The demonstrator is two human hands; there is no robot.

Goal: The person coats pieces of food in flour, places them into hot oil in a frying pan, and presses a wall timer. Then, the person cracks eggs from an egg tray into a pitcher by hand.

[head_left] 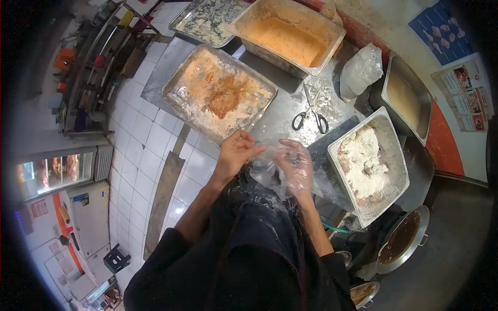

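My left hand (236, 155) is bare, its thumb and fingers pinched together on the edge of a loose clear plastic glove (265, 173). My right hand (295, 168) wears a clear plastic glove and has its fingers curled on the same loose film, just in front of my dark apron (264, 223). Beyond my left hand lies a metal tray (174, 93) with flour and a reddish-brown wet mass (223, 97) in it. A pair of scissors (311, 111) with black handles rests on the metal table, past my right hand.
To the right stands a deep pan (358, 213) of white flour. Farther back are a tub (340, 36) with orange residue, a flour-dusted tray (179, 23), a plastic bag (360, 72) and a pan of pale liquid (407, 98). A wok of dark oil (402, 241) sits at lower right.
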